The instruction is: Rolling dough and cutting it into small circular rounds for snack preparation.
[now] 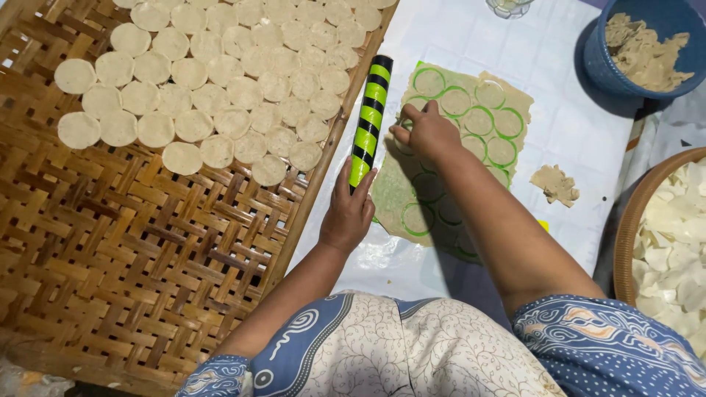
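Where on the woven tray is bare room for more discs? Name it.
The woven tray is bare in its near half, between the last discs and the near rim. Its far half is crowded. The left hand holds the striped roller beside it.

Occlusions and cut-offs, head view.
My right forearm hides the near part of the dough sheet [471, 117]. The blue tub [610, 62], round basket [631, 220] and glass [509, 7] run off frame; I cannot see my right hand's [426, 132] fingertips.
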